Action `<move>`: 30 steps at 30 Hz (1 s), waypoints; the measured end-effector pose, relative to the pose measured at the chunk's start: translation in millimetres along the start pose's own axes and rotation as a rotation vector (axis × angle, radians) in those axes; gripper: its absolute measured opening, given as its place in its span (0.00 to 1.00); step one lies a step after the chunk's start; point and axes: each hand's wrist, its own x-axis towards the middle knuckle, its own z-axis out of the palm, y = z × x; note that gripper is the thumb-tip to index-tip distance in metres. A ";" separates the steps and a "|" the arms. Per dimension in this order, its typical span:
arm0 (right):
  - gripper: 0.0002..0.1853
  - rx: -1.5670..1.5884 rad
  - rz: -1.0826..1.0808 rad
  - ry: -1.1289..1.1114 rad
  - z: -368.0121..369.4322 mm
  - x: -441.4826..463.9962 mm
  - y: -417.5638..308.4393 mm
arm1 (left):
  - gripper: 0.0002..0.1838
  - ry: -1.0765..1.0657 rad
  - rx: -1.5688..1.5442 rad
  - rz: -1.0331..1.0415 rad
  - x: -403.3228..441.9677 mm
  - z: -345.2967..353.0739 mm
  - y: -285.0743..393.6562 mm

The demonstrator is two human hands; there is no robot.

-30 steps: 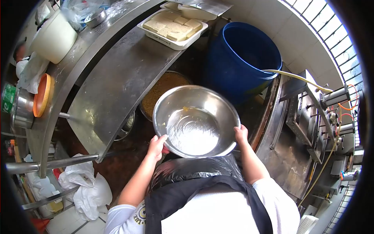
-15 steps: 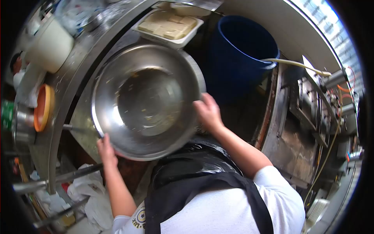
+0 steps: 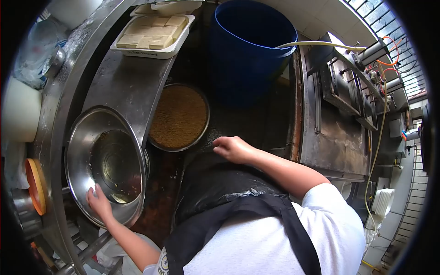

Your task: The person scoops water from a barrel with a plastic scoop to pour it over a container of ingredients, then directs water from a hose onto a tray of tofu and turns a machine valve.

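A steel basin (image 3: 117, 156) leans at a tilt by the lower metal shelf, with small yellowish bits inside. My left hand (image 3: 99, 204) is over its near inner wall, fingers spread; whether they touch the metal I cannot tell. Held in front of the apron, my right hand (image 3: 234, 150) has loosely bent fingers, slightly apart, with nothing in them. Beyond it, a round metal-rimmed container (image 3: 178, 118) is filled to a flat surface with brown, grainy contents.
On the shelf (image 3: 123, 75) stands a white tray (image 3: 149, 53) of pale blocks. A large blue barrel (image 3: 252, 68) with a hose (image 3: 321, 43) over its rim is at the back. Metal equipment (image 3: 341, 87) lines the right; an orange-rimmed bowl (image 3: 35, 187) is at left.
The basin has moved left and down, away from my body, and tilted. My right hand has let go of it. The round container of brown grains has come into view.
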 end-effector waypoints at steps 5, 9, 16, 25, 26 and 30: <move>0.22 0.032 0.056 0.093 -42.8 8.1 26.2 | 0.23 0.082 -0.387 0.328 -7.4 -6.7 159.0; 0.21 0.048 0.018 0.182 -89.8 40.9 46.4 | 0.19 0.073 -0.571 0.547 -28.7 -4.3 299.4; 0.13 0.113 -0.267 0.475 -225.7 121.5 79.7 | 0.37 -0.304 -0.311 0.540 29.3 134.3 453.0; 0.03 -0.425 -0.425 1.052 -443.9 190.0 140.0 | 0.71 -0.567 0.219 -0.034 89.5 264.1 562.0; 0.03 -0.479 -0.386 1.008 -448.6 194.8 148.8 | 0.73 -0.559 0.288 -0.050 86.9 262.8 570.8; 0.08 -0.496 -0.070 0.683 -453.4 202.1 141.1 | 0.76 -0.649 0.302 -0.039 90.8 255.7 570.1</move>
